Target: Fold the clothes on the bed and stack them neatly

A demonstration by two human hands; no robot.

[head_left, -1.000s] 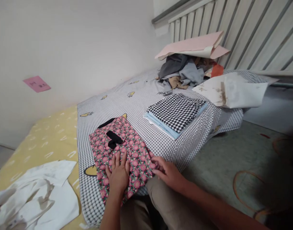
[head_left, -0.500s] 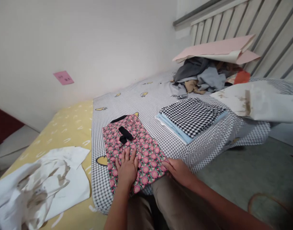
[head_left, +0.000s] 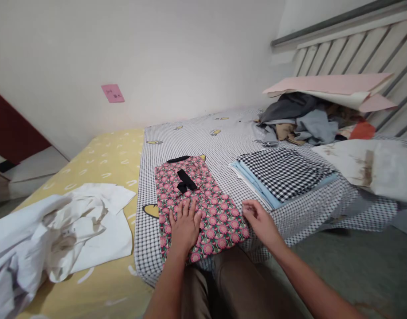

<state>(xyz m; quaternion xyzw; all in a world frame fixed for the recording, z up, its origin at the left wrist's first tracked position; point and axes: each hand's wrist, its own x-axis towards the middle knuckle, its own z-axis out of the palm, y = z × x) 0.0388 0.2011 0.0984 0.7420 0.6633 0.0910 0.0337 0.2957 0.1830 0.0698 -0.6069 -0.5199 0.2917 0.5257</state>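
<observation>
A pink floral shirt (head_left: 220,217) with a black collar and black cuffs lies folded flat on the checked bedsheet (head_left: 190,137). My left hand (head_left: 185,226) rests on it with fingers spread, just below the black cuffs. Beside the shirt's right edge hovers my right hand (head_left: 260,221), its fingers loosely curled and apart, holding nothing. To the right of that hand lies a stack of folded clothes, with a black-and-white gingham cloth (head_left: 283,173) on top and a light blue one (head_left: 260,186) beneath.
Rumpled white garments (head_left: 77,230) lie on the yellow sheet (head_left: 117,141) at left. At the back right, a heap of clothes (head_left: 299,119) sits under a pink sheet of card (head_left: 330,84). A stained white sheet (head_left: 379,168) overhangs the right bed edge.
My right hand has let go of the shirt's lower right corner and moved up beside its edge. My left hand stays flat on the shirt. The view has turned left.
</observation>
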